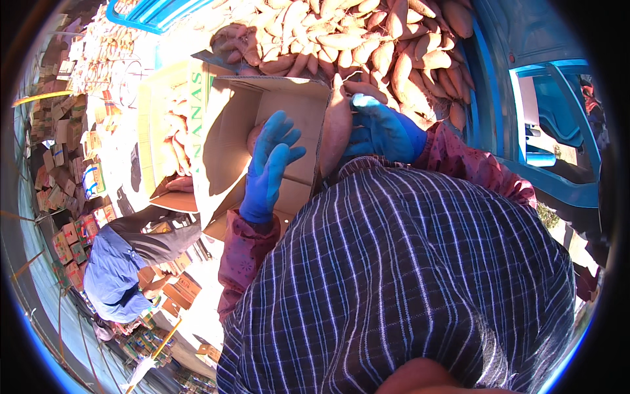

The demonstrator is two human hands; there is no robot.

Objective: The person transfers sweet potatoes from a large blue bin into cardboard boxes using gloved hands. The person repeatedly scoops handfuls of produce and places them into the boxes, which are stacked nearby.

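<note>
An open cardboard box (290, 96) with green lettering on its side stands before me. My left hand (269, 165), in a blue glove, is over the box opening with its fingers apart and nothing in them. Behind those fingers, part of a sweet potato (254, 137) shows inside the box, mostly hidden. A large sweet potato (336, 129) is upright along the box's right wall. My right hand (381, 129), also gloved in blue, grips it from the right, its fingertips partly hidden.
Loose sweet potatoes (339, 42) are heaped beyond the box, beside a blue metal vehicle side (492, 98). Left stands another carton (165, 93) holding sweet potatoes. Farther left, a person in a blue shirt (110, 276) bends near stacked cartons (64, 182). Blue railing (147, 19) lies at the top.
</note>
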